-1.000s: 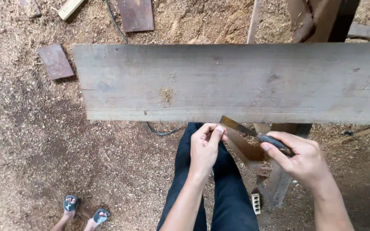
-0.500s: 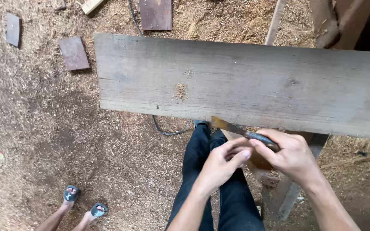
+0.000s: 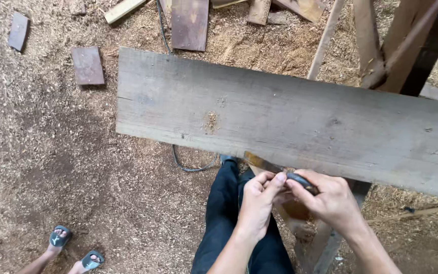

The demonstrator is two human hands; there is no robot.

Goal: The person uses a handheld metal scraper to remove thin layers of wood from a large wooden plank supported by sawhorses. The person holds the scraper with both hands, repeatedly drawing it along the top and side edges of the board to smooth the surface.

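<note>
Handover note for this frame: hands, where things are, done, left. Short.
Right hand: closed around the dark handle of a handsaw, blade angled up to the near edge of the grey plank.
Left hand: fingertips touch the saw handle beside the right hand.
Plank lies across a wooden trestle, over sawdust floor.
Done: no cut visible.
Left: sawing not started.

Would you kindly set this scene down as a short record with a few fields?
setting: sawdust-covered ground with wood offcuts
main item: long grey plank, lying across the view on a wooden trestle
left hand: fingertips at the dark handle of a tool
right hand: gripping that handle
tool: rusty flat blade running under the plank's near edge
person's legs: dark trousers
nearby: another person's feet in sandals, lower left
cable: dark, looping out from under the plank
</note>
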